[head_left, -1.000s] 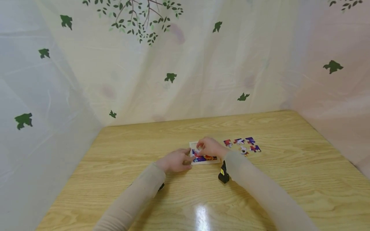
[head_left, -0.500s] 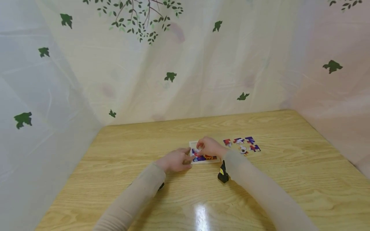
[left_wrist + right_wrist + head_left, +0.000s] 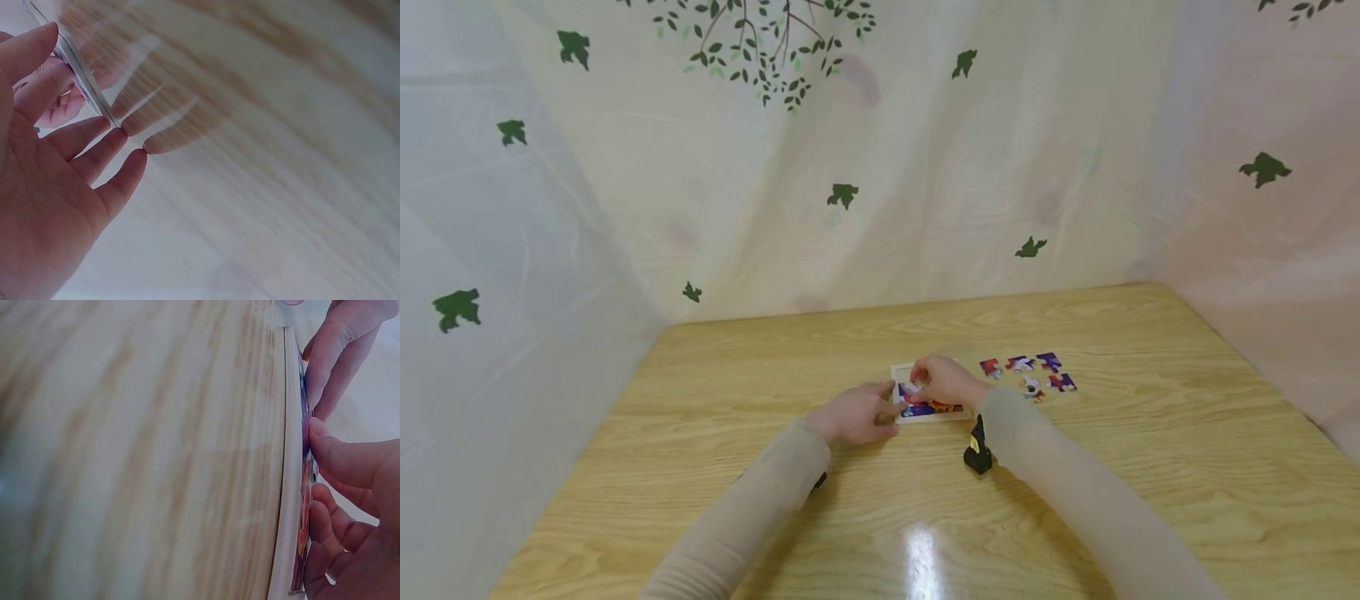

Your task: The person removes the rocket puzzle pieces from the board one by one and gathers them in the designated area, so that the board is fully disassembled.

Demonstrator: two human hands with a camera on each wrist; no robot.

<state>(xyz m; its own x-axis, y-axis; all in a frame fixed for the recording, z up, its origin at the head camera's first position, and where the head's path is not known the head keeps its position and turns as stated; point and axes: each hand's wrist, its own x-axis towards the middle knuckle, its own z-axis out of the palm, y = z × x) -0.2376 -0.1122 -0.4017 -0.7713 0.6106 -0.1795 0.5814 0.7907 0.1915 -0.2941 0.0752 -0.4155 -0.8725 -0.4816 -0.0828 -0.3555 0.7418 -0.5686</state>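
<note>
A small jigsaw puzzle in a pale frame [image 3: 934, 419] lies flat on the wooden table, with colourful pieces [image 3: 919, 410] in its lower part. My left hand [image 3: 853, 417] rests at the frame's left side. In the left wrist view its fingers [image 3: 100, 153] are mostly straight and spread, touching the edge and the tabletop. Over the puzzle, my right hand [image 3: 949, 382] pinches a puzzle piece between thumb and fingers, down at the picture surface. The right wrist view shows the right thumb [image 3: 344, 456] low against the puzzle; the piece itself is largely hidden by the fingers.
Several loose puzzle pieces [image 3: 1032, 387] lie right of the frame, behind the right wrist. A black wrist device [image 3: 977, 454] hangs below the right sleeve. Fabric walls with leaf prints [image 3: 842, 196] stand behind and beside the table [image 3: 760, 354].
Both hands stay in nearly the same place at the puzzle. The head view shifts very slightly; the loose pieces have not moved.
</note>
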